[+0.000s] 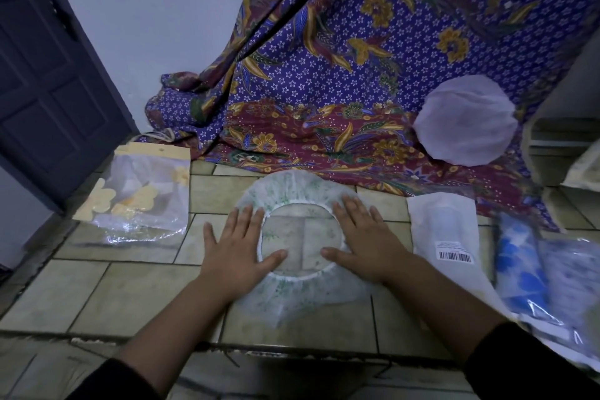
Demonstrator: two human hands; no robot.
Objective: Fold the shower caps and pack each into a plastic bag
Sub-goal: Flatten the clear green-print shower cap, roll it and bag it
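At the left, on the tiled floor (130, 295), lies a clear plastic bag with yellow flowers (136, 191); something folded is inside it, so I judge that one cap is already packed there. Next comes the left hand (237, 243), which lies flat on the left side of the green-printed shower cap (292, 187), with its fingers straight and a little apart and the thumb pointing into the round opening. The cap is spread out on the floor directly in front of the person, with the elastic ring facing up, and the tiles can be seen through the hole. It shows no fold, so I think this cap is only at the smoothing step and both the folding and the bagging remain. The right hand (363, 237) presses the right side of the same cap in the same way, with straight, spread fingers that grip nothing. Just beside this hand lies a white bag with a barcode label (444, 224), which looks flat and is perhaps meant for this cap. Farther back, a pale round cap (467, 120) rests unfolded on the patterned cloth (324, 75), so at least one more cap waits. At the right edge, a packet with blue flowers (519, 263) seems to be finished, but this part is too blurred to be sure.
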